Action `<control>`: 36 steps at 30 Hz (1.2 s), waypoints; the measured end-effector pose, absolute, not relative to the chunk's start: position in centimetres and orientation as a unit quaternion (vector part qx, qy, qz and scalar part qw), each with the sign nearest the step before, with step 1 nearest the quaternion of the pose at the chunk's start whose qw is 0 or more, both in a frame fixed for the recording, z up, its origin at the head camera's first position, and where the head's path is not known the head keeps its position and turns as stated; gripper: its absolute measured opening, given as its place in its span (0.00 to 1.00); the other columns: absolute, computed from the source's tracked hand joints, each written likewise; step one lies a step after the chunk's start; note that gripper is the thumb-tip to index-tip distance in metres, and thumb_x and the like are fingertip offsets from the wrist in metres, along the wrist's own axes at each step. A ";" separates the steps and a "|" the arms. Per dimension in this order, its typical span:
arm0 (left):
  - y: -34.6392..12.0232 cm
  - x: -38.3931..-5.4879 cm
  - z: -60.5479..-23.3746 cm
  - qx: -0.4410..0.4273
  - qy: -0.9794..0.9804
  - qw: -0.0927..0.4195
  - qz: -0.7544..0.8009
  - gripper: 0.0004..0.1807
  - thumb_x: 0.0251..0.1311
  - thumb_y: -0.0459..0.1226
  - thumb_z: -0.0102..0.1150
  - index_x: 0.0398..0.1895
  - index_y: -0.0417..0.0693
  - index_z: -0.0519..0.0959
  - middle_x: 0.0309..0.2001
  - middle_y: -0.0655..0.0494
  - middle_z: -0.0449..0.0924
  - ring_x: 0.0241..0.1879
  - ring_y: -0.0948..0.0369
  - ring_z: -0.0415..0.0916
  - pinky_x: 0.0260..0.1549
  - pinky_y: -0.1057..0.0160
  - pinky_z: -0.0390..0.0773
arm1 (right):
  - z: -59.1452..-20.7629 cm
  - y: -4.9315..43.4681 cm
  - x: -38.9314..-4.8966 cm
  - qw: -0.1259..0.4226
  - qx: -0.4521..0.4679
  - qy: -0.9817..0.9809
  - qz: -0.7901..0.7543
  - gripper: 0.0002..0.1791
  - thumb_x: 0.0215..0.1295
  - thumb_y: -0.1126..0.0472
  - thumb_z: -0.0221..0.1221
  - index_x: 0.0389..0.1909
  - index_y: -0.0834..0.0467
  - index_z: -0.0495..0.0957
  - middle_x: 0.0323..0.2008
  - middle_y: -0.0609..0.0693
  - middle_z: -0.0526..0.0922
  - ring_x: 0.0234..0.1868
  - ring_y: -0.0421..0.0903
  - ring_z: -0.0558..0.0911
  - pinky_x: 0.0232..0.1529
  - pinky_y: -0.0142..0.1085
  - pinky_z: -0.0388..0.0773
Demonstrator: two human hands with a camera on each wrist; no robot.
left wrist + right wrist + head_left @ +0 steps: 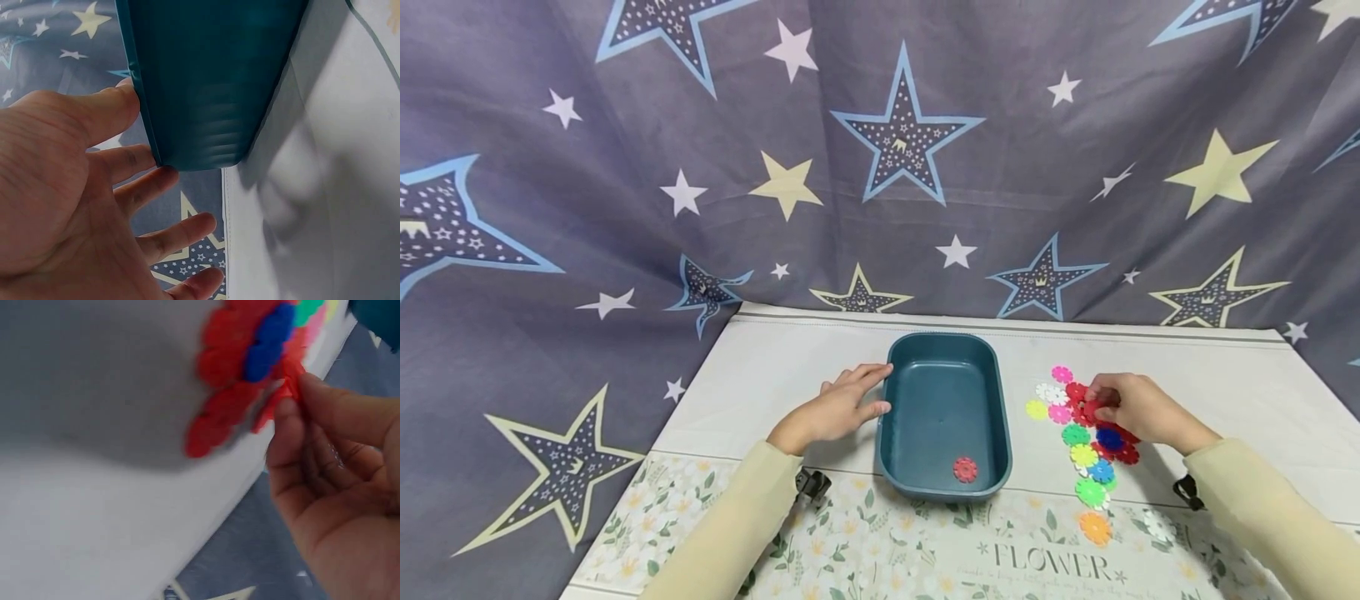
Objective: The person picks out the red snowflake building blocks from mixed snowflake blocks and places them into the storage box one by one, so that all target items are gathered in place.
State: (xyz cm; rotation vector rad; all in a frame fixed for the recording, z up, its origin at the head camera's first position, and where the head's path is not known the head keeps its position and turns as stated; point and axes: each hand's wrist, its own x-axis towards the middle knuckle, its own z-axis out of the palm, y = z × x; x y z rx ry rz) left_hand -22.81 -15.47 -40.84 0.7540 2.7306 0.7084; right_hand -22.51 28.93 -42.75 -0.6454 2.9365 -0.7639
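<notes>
A dark teal plastic tub (943,492) stands on the table with one red notched plastic disc (965,469) inside, near its front end. My left hand (838,405) is at the tub's left side, thumb and fingertips right at the rim; its fingers are spread and fairly straight in the left wrist view, against the tub wall (200,87). Right of the tub, my right hand (1138,410) is over the pile of discs. Between thumb and index finger it pinches a red disc (273,407), seen in the right wrist view beside other red discs (215,419) and blue ones (269,344).
Loose discs trail down the table's right side, among them pink (1062,374), yellow (1037,409), green (1090,492) and orange (1096,528) ones. A flower-print mat (850,542) covers the front of the table. Behind hangs a grey star-patterned curtain (865,233).
</notes>
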 end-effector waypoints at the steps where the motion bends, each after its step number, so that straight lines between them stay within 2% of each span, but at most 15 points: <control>1: -15.5 -22.8 -40.8 0.256 0.929 0.112 0.242 0.34 0.68 0.48 0.50 0.74 0.53 0.54 0.72 0.53 0.52 0.69 0.42 0.46 0.56 0.28 0.44 | -42.5 28.7 -22.5 0.010 -0.221 0.942 -0.251 0.10 0.50 0.74 0.67 0.30 0.58 0.79 0.25 0.43 0.78 0.26 0.40 0.76 0.31 0.36 0.77; 5: -15.4 -22.8 -40.8 0.254 0.930 0.114 0.242 0.33 0.69 0.48 0.49 0.74 0.53 0.54 0.72 0.53 0.52 0.69 0.41 0.45 0.56 0.28 0.44 | -40.7 27.1 -22.0 -0.031 -0.259 0.928 -0.267 0.12 0.50 0.74 0.68 0.31 0.56 0.80 0.26 0.42 0.80 0.26 0.38 0.78 0.31 0.32 0.78; 10: -15.5 -22.8 -40.9 0.254 0.931 0.112 0.237 0.34 0.69 0.48 0.49 0.74 0.53 0.54 0.72 0.53 0.51 0.69 0.41 0.45 0.56 0.28 0.44 | -38.1 23.8 -21.1 -0.073 -0.320 0.899 -0.289 0.14 0.48 0.76 0.68 0.31 0.55 0.81 0.28 0.42 0.82 0.28 0.37 0.80 0.31 0.33 0.79; 16: -15.6 -22.8 -40.7 0.255 0.932 0.115 0.231 0.34 0.69 0.48 0.49 0.74 0.53 0.54 0.72 0.53 0.52 0.69 0.41 0.46 0.56 0.28 0.44 | -36.7 19.9 -20.7 -0.081 -0.405 0.864 -0.289 0.16 0.47 0.77 0.68 0.33 0.55 0.82 0.31 0.41 0.82 0.30 0.35 0.80 0.32 0.31 0.79; 20: -15.6 -22.7 -40.6 0.253 0.933 0.117 0.229 0.33 0.69 0.48 0.49 0.74 0.53 0.54 0.72 0.54 0.52 0.69 0.42 0.46 0.56 0.28 0.44 | -36.7 17.2 -21.1 -0.049 -0.456 0.845 -0.275 0.13 0.50 0.75 0.68 0.32 0.55 0.83 0.31 0.41 0.81 0.31 0.36 0.79 0.33 0.30 0.78; 24: -15.6 -22.7 -40.7 0.257 0.933 0.118 0.225 0.34 0.68 0.50 0.48 0.74 0.54 0.54 0.72 0.54 0.51 0.68 0.38 0.46 0.55 0.28 0.45 | -37.6 14.8 -21.9 0.007 -0.487 0.831 -0.269 0.11 0.53 0.74 0.66 0.31 0.56 0.83 0.30 0.42 0.81 0.30 0.37 0.79 0.34 0.29 0.78; 30: -15.4 -22.7 -40.5 0.257 0.932 0.123 0.225 0.34 0.69 0.51 0.47 0.74 0.55 0.53 0.72 0.54 0.50 0.68 0.37 0.44 0.56 0.28 0.44 | -39.8 12.5 -23.2 0.099 -0.479 0.835 -0.250 0.13 0.50 0.79 0.64 0.28 0.57 0.83 0.26 0.42 0.82 0.27 0.36 0.79 0.32 0.29 0.77; 32: -15.4 -22.7 -40.5 0.254 0.932 0.125 0.226 0.33 0.69 0.50 0.47 0.74 0.56 0.53 0.72 0.54 0.50 0.68 0.38 0.44 0.56 0.28 0.43 | -40.4 12.1 -23.4 0.114 -0.472 0.841 -0.240 0.14 0.47 0.80 0.63 0.26 0.57 0.83 0.24 0.42 0.82 0.26 0.37 0.79 0.30 0.28 0.76; 36: -15.4 -22.7 -40.4 0.253 0.933 0.124 0.224 0.34 0.68 0.51 0.47 0.74 0.57 0.53 0.72 0.55 0.50 0.69 0.40 0.45 0.56 0.29 0.44 | -41.1 11.4 -23.5 0.106 -0.460 0.855 -0.212 0.16 0.43 0.82 0.62 0.21 0.57 0.82 0.19 0.42 0.80 0.22 0.36 0.76 0.25 0.27 0.74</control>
